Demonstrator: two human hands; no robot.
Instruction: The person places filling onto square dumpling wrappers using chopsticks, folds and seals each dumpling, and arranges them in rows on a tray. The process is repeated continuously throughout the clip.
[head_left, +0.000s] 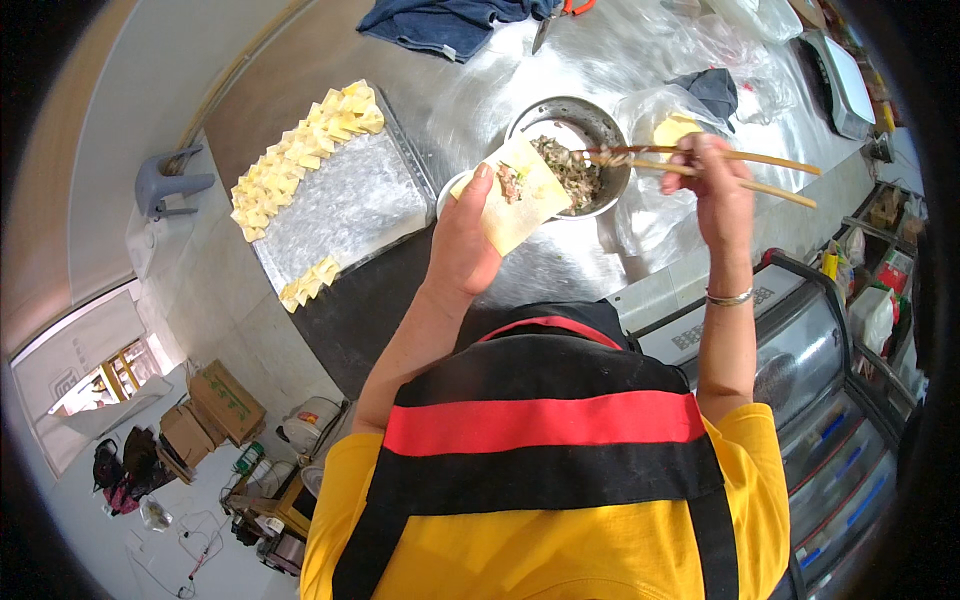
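A square yellow dough wrapper (529, 202) with a dab of meat filling (511, 183) lies across my left hand (466, 240), its thumb resting on the wrapper's edge. My right hand (709, 176) grips a pair of wooden chopsticks (780, 163), whose tips reach over a round metal bowl (619, 196) of minced filling (574, 176). Part of the bowl is hidden behind the wrapper. On the left, a floured metal tray (337, 199) holds rows of folded dumplings (300, 150) along its far side and a few at its near corner. Yellow wrappers (675, 129) lie in a clear plastic bag right of the bowl.
A dark blue cloth (457, 26) and orange-handled scissors (551, 22) lie at the metal table's far edge. Clear plastic bags (652, 217) spread over its right part, with a scale (844, 86) beyond. A glass-topped display case (802, 360) stands at the lower right.
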